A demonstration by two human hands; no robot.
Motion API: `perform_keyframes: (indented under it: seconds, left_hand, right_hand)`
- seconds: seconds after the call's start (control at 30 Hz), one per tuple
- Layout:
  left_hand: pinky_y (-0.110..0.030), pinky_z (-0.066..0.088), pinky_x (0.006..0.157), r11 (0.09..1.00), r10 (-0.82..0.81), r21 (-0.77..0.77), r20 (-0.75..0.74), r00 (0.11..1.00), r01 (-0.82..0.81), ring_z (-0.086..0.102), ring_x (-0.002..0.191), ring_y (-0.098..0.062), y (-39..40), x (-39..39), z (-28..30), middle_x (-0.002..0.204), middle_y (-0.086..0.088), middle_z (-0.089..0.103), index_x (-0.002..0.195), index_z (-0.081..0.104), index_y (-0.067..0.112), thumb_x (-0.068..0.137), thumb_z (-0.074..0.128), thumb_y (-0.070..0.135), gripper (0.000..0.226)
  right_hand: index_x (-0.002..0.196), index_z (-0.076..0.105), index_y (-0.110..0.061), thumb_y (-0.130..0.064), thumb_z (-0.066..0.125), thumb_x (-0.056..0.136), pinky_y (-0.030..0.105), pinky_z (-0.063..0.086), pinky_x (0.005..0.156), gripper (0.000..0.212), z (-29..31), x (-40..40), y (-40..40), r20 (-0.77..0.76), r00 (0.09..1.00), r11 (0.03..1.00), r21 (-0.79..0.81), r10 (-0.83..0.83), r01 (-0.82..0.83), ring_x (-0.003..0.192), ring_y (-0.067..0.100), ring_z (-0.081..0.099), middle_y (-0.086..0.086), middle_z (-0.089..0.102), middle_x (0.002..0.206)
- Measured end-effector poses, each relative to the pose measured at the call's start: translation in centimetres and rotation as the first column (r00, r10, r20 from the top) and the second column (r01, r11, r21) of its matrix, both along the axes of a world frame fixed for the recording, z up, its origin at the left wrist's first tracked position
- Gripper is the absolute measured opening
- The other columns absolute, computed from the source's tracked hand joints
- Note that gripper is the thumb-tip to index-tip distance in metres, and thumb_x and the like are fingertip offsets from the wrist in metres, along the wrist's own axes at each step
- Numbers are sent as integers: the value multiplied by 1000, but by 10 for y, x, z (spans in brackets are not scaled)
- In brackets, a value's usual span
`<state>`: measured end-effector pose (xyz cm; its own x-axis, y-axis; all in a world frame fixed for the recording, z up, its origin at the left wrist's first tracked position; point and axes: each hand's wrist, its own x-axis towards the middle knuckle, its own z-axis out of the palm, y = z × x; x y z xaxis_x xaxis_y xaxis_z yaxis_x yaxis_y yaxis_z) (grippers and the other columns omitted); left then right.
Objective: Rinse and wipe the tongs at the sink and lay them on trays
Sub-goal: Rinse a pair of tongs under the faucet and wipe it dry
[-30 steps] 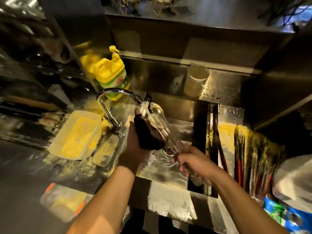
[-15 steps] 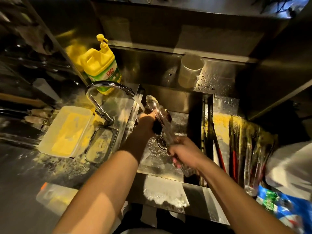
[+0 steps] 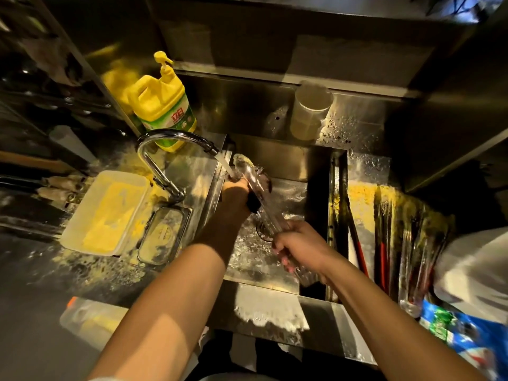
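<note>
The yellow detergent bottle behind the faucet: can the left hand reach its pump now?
Probably not directly: the left hand grips a dark cloth against the clear tongs, and the faucet arches in front of the yellow detergent bottle.

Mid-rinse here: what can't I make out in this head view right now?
- Dark cloth: mostly hidden behind the left hand and the clear tongs.
- Tongs' handle end: covered by the right hand.
- Drain: blurred by running water.
- Utensils on the right tray: too dark and smeared to identify.
</note>
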<state>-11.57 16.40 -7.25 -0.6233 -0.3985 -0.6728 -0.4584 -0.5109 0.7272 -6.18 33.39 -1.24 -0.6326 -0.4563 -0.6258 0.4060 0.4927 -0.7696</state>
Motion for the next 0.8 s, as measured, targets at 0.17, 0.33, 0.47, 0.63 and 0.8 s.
perform_keyframes:
  seconds: [0.17,0.33,0.47,0.63,0.8]
  left_hand:
    - [-35,56,72,997,3,82,-3,1000,-3,63,73,-24,0,-7,-6,87,-9,59,110,53,8,101,46,11,11]
    - [-47,47,105,967,154,213,-37,987,-143,59,114,-29,-18,-3,-24,122,-14,63,142,48,6,105,43,27,44]
    - [-45,56,85,863,279,472,-147,949,-180,67,96,-29,-16,4,-27,110,-18,67,126,57,7,106,28,42,49]
    - [-48,59,82,843,257,537,-359,897,-27,74,97,-32,-15,22,-28,108,-17,75,127,62,12,104,33,43,49]
    - [-47,55,84,830,207,551,-453,867,89,72,95,-31,-25,31,-24,102,-13,73,108,74,12,97,44,41,43]
  right_hand:
    - [78,60,-6,-8,55,86,30,45,52,10,8,2,-2,-44,998,999,16,39,-38,39,13,48,0,55,50]
    - [83,61,-13,-36,50,94,24,45,43,28,21,3,46,-18,997,997,12,73,-73,41,12,50,-4,59,53]
    - [101,58,-19,-32,59,91,34,59,56,17,15,-11,55,-109,993,992,120,-32,45,62,17,66,10,68,83]
    - [120,35,-17,-18,87,72,36,59,59,71,14,-23,32,-104,994,995,104,18,-7,67,27,74,19,66,96]
    - [114,51,-35,-24,80,79,44,56,75,46,9,-27,26,-241,970,985,170,30,12,74,20,64,2,68,104]
